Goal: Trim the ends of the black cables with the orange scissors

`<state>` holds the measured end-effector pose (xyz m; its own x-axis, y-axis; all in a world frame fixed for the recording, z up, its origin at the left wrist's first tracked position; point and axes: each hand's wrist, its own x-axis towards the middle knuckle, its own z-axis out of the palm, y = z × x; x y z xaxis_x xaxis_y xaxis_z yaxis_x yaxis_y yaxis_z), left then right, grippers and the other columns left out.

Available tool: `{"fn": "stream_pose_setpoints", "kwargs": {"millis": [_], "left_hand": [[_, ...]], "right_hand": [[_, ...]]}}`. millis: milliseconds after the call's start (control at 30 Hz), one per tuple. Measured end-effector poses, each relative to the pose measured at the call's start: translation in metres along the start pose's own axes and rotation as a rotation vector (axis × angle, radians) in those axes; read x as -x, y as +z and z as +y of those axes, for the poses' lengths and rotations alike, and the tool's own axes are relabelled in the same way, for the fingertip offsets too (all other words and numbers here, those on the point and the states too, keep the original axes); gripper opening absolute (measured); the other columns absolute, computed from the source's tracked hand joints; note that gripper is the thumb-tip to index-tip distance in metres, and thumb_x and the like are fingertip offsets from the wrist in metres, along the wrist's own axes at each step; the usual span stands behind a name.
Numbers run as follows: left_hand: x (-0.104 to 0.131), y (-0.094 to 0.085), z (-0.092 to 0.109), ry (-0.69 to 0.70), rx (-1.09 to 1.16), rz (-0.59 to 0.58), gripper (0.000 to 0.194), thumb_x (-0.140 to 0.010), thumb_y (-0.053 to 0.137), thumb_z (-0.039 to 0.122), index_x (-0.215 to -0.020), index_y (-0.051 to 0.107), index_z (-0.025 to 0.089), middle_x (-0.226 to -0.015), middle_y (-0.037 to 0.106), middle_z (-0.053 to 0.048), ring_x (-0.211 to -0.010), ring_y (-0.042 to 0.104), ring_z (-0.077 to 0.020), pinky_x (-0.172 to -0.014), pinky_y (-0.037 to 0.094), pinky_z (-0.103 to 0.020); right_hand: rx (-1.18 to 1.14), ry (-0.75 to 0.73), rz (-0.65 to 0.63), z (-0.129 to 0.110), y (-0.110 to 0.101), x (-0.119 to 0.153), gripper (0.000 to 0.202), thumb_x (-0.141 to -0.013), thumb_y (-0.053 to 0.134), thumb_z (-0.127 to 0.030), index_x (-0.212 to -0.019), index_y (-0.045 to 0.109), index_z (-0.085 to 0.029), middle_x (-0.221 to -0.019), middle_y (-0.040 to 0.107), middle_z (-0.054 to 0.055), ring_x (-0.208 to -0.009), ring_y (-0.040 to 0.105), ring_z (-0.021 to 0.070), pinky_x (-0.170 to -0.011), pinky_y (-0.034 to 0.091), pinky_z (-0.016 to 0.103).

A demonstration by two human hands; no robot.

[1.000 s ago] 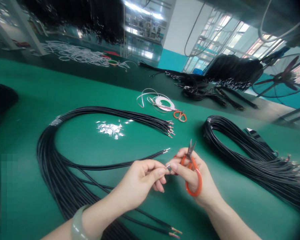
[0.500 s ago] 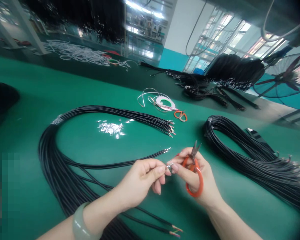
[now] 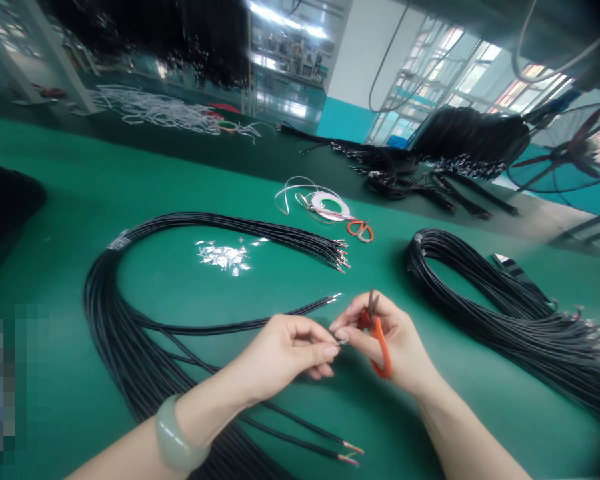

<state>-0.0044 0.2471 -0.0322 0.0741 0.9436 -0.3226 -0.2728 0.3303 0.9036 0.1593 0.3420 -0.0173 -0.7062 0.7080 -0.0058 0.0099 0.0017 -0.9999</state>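
My left hand [image 3: 293,350] pinches a black cable near its end. The cable end's thin bare tip [image 3: 342,342] pokes out between my two hands. Closed around orange-handled scissors [image 3: 381,347], my right hand [image 3: 405,340] has its thumb and forefinger at that same tip. The scissor blades point up, away from the cable. A tied bundle of black cables [image 3: 97,293] curves across the green table at the left. Two cable ends with coloured wires [image 3: 350,451] lie below my hands, and a few with silvery tips [image 3: 333,298] lie just above.
Silvery scraps [image 3: 223,256] lie inside the bundle's curve. Behind them are a white tape roll [image 3: 330,207] and a second pair of orange scissors [image 3: 361,231]. Another tied cable bundle [image 3: 480,307] fills the right side. A fan [image 3: 570,152] stands beyond.
My right hand has turned and shifted slightly left, with the scissors moving left too. Its fingertips have closed in on the cable tip. My left hand has barely moved.
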Motion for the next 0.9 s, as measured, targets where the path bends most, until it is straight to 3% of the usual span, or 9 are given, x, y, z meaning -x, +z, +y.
{"fn": "stream_pose_setpoints", "kwargs": {"millis": [133,300,733,900], "left_hand": [[-0.001,0.001,-0.003,0.263,-0.211,0.234,0.014,-0.081,0.068,0.029,-0.081,0.07,0.016,-0.077,0.066,-0.004,-0.071,0.061,-0.0145,-0.068,0.048,-0.026],[0.003,0.003,-0.001,0.469,-0.49,0.386,0.014,-0.087,0.061,0.026,-0.079,0.069,0.018,-0.079,0.062,-0.003,-0.072,0.057,-0.0145,-0.064,0.043,-0.025],[0.003,0.008,-0.005,0.548,-0.539,0.476,0.011,-0.085,0.061,0.021,-0.075,0.066,0.019,-0.078,0.063,-0.002,-0.074,0.059,-0.0157,-0.068,0.045,-0.026],[0.0,0.009,-0.007,0.456,-0.409,0.446,0.011,-0.084,0.062,0.023,-0.076,0.067,0.018,-0.079,0.064,-0.003,-0.074,0.06,-0.0159,-0.067,0.048,-0.025]], "right_hand": [[-0.045,0.072,0.187,0.0,0.006,0.0,0.022,-0.082,0.072,-0.032,-0.094,0.055,-0.024,-0.079,0.071,0.002,-0.068,0.065,0.0161,-0.068,0.053,0.031],[-0.174,0.107,0.218,0.0,0.019,0.004,0.032,-0.073,0.08,-0.028,-0.091,0.053,-0.024,-0.082,0.071,0.001,-0.076,0.066,0.0171,-0.074,0.052,0.031],[-0.307,0.167,0.297,0.009,0.029,0.006,0.04,-0.07,0.082,-0.023,-0.099,0.055,-0.025,-0.082,0.072,-0.001,-0.076,0.063,0.0137,-0.074,0.049,0.026],[-0.318,0.14,0.307,0.01,0.03,0.005,0.037,-0.072,0.081,-0.02,-0.097,0.054,-0.024,-0.08,0.07,-0.002,-0.075,0.061,0.0128,-0.073,0.048,0.025]]}}
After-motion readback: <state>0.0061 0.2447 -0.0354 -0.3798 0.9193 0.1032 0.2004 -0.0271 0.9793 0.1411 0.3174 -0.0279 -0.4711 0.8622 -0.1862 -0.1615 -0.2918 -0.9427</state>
